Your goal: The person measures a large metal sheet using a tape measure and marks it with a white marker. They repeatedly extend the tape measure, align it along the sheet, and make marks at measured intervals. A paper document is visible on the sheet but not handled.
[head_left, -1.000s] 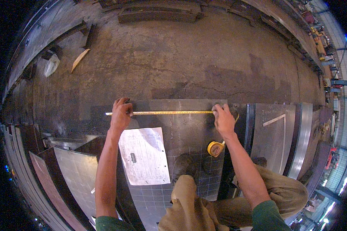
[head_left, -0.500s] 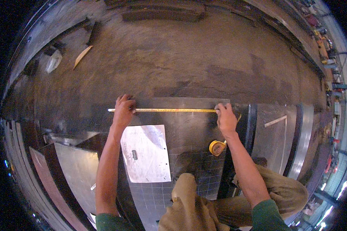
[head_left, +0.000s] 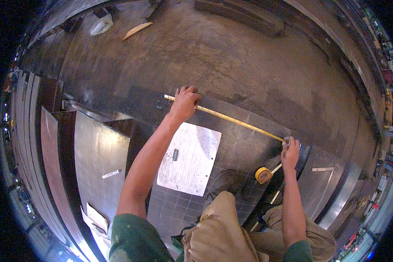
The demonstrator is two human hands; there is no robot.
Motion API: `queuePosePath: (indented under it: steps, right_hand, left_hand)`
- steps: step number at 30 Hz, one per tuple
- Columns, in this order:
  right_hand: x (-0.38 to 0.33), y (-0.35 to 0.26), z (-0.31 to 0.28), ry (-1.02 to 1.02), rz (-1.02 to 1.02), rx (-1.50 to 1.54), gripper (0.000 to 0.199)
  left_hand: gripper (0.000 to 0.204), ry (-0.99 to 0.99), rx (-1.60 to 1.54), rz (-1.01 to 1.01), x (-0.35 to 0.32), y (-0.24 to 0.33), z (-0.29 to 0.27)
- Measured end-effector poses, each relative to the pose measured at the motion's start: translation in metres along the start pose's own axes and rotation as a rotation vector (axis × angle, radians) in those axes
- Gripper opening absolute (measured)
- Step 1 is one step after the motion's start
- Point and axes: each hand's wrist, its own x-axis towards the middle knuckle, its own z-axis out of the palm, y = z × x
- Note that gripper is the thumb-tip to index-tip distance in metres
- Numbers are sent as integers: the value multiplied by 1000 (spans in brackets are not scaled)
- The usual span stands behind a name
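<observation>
Stretched along the far edge of a dark steel plate [head_left: 244, 153] is the yellow blade of a tape measure [head_left: 236, 121]. My left hand [head_left: 185, 104] is closed on the blade near its free end, which sticks out a little to the left. Farther right, my right hand [head_left: 290, 153] pinches the blade at the plate's far right corner. From there the tape bends back to its round yellow case [head_left: 263, 175], which rests on the plate. Between my arms lies a white printed sheet [head_left: 190, 159] with a small dark piece [head_left: 175, 154] on it.
Blue grid lines mark the plate's near part, where my knee [head_left: 222, 209] is. Upright steel sections [head_left: 102, 139] stand at left, with a white marker [head_left: 111, 174] and papers [head_left: 94, 220]. A metal square [head_left: 325, 174] lies at right. Beyond is brown floor [head_left: 214, 56] with a curved offcut [head_left: 137, 30].
My view has turned, so the tape and plate now slant down to the right. Both hands stay on the blade, and the right hand's fingers have shifted at the corner.
</observation>
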Motion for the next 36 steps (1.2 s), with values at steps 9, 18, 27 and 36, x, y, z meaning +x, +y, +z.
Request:
queuePosePath:
  steps: [9,18,27,36]
  right_hand:
    - [4,9,-1,-3,1,-48,11]
    - [0,23,6,84,-56,-45,11]
    - [11,16,-3,-18,-29,-54,11]
    - [14,16,-3,-43,-27,-74,11]
  left_hand:
    - [20,81,-85,1,-1,3,7]
    - [18,111,-85,10,-1,4,7]
    - [20,100,-64,25,-1,-1,7]
    - [22,105,-54,50,-3,-3,5]
